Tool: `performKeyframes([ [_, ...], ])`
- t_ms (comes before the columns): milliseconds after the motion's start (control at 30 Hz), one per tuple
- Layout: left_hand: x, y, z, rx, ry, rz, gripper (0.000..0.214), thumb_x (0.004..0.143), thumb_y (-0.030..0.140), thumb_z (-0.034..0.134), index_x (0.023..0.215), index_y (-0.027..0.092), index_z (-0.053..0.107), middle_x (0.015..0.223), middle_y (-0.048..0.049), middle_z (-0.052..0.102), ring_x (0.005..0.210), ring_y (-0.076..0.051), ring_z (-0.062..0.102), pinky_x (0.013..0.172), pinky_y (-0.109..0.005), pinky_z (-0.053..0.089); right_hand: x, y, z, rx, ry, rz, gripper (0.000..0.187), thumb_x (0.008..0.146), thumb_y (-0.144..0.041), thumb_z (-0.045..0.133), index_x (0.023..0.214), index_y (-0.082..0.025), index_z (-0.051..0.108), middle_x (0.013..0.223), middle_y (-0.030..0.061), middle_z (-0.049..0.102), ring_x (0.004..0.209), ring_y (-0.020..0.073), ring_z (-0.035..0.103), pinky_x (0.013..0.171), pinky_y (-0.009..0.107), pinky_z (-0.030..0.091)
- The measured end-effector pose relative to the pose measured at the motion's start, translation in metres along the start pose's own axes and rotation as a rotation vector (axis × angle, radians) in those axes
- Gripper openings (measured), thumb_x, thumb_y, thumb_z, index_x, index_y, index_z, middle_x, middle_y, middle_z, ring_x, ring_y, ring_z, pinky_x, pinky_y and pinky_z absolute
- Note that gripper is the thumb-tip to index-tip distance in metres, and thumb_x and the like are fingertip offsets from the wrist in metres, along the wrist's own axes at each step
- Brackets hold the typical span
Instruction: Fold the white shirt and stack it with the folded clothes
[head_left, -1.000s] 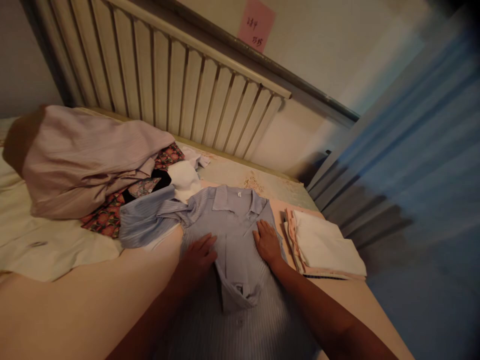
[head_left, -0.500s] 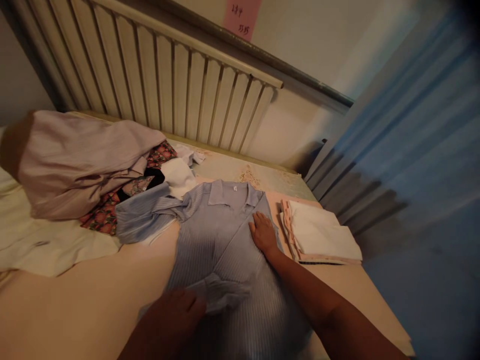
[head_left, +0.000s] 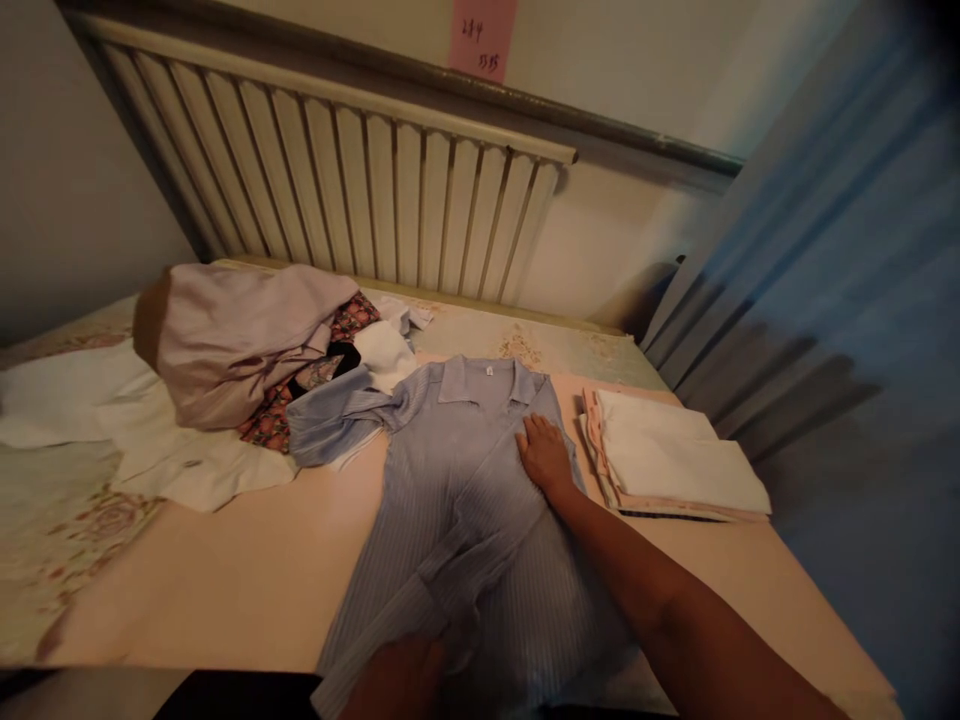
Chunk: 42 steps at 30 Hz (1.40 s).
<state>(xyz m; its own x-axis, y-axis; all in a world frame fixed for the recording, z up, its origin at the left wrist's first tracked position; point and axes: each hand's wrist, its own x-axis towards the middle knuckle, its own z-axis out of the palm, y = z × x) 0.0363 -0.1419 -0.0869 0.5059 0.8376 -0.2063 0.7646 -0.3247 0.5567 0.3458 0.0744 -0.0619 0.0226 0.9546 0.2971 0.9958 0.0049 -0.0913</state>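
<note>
A blue-grey ribbed shirt (head_left: pixel 420 480) with a collar lies spread on the table, collar away from me. One sleeve (head_left: pixel 442 590) crosses its front diagonally toward the lower left; the other stretches left to the clothes pile. My right hand (head_left: pixel 544 455) rests flat on the shirt below the collar's right side, fingers extended. Low in the view, my left hand (head_left: pixel 405 675) is closed at the crossed sleeve's lower part. That hand is dark, and its fingertips are partly hidden.
At the left is a heap with a mauve garment (head_left: pixel 247 335), floral cloth (head_left: pixel 270 420) and cream cloth (head_left: pixel 202 470). A folded white and peach stack (head_left: pixel 660 450) sits right of the shirt. Behind the table is a radiator (head_left: pixel 375 190); a blue curtain (head_left: pixel 847 300) hangs at the right.
My left hand has drawn the sleeve down toward me, so it lies longer across the shirt's front. My right hand stays on the shirt. The view has shifted somewhat.
</note>
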Motion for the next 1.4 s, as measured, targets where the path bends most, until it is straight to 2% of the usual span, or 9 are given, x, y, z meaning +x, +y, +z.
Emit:
performKeyframes([
  [100,-0.009,0.010,-0.015,0.105,0.040,0.008,0.021,0.075,0.023,0.057,0.095,0.025,0.066,0.099,-0.0074,0.068,0.088,-0.026,0.064,0.075,-0.036,0.050,0.000,0.001,0.001,0.015,0.002,-0.004,0.050,0.097,-0.039,0.031,0.138,-0.014,0.044,0.147,0.0150,0.041,0.137,0.0256,0.032,0.112,0.045,0.017],
  [167,-0.013,0.018,-0.031,0.049,0.191,-0.012,0.019,0.083,0.030,0.054,0.099,0.025,0.063,0.102,-0.0070,0.066,0.094,-0.024,0.062,0.081,-0.036,0.050,-0.001,0.001,0.002,0.022,0.005,-0.004,0.050,0.097,-0.039,0.032,0.137,-0.013,0.045,0.146,0.0156,0.041,0.137,0.0261,0.032,0.112,0.046,0.017],
  [267,-0.007,0.024,-0.052,0.048,0.453,-0.125,0.026,0.093,0.033,0.042,0.108,0.021,0.059,0.109,-0.0103,0.063,0.103,-0.024,0.058,0.091,-0.040,0.046,-0.001,0.001,0.002,0.030,0.011,-0.003,0.049,0.097,-0.038,0.032,0.136,-0.012,0.045,0.146,0.0163,0.042,0.137,0.0264,0.032,0.112,0.046,0.016],
  [333,0.003,0.025,-0.061,0.101,0.513,-0.171,0.027,0.092,0.030,0.042,0.111,0.018,0.057,0.110,-0.0120,0.062,0.105,-0.026,0.057,0.093,-0.043,0.044,-0.001,0.001,0.002,0.034,0.015,-0.003,0.049,0.097,-0.038,0.032,0.136,-0.012,0.045,0.146,0.0164,0.042,0.137,0.0265,0.032,0.112,0.046,0.016],
  [533,0.028,0.028,-0.067,0.095,0.305,-0.244,0.020,0.088,0.021,0.043,0.102,0.016,0.057,0.096,-0.0098,0.064,0.095,-0.025,0.059,0.083,-0.038,0.043,0.000,0.002,0.001,0.035,0.014,-0.005,0.049,0.097,-0.039,0.031,0.136,-0.013,0.045,0.146,0.0155,0.042,0.137,0.0260,0.032,0.112,0.045,0.017],
  [667,0.030,0.032,-0.074,-0.001,0.180,-0.307,0.007,0.082,0.023,0.048,0.079,0.020,0.053,0.081,-0.0030,0.062,0.081,-0.021,0.058,0.071,-0.031,0.039,0.000,0.002,0.001,0.032,0.012,-0.002,0.049,0.097,-0.039,0.031,0.137,-0.013,0.045,0.146,0.0154,0.042,0.137,0.0265,0.032,0.111,0.045,0.017],
  [867,0.028,0.021,-0.086,-0.178,0.151,-0.346,0.015,0.085,0.024,0.041,0.070,0.022,0.041,0.065,0.0038,0.052,0.065,-0.014,0.053,0.063,-0.025,0.034,0.000,0.001,0.001,0.033,0.000,0.006,0.050,0.097,-0.040,0.031,0.137,-0.014,0.045,0.146,0.0151,0.042,0.137,0.0261,0.031,0.112,0.045,0.016],
  [1033,0.026,0.006,-0.079,-0.130,0.079,-0.318,0.011,0.084,0.022,0.040,0.073,0.022,0.041,0.069,0.0017,0.056,0.069,-0.015,0.056,0.066,-0.026,0.034,0.000,0.001,-0.001,0.028,0.002,0.005,0.050,0.097,-0.039,0.031,0.136,-0.014,0.045,0.146,0.0149,0.043,0.137,0.0264,0.032,0.112,0.045,0.016],
  [1400,0.003,0.004,-0.070,-0.172,0.043,-0.322,0.004,0.077,0.021,0.046,0.079,0.023,0.042,0.067,0.0043,0.054,0.068,-0.015,0.055,0.065,-0.025,0.036,0.000,0.001,0.000,0.010,0.013,0.000,0.050,0.097,-0.039,0.031,0.137,-0.013,0.045,0.146,0.0150,0.043,0.137,0.0264,0.032,0.112,0.046,0.017],
])
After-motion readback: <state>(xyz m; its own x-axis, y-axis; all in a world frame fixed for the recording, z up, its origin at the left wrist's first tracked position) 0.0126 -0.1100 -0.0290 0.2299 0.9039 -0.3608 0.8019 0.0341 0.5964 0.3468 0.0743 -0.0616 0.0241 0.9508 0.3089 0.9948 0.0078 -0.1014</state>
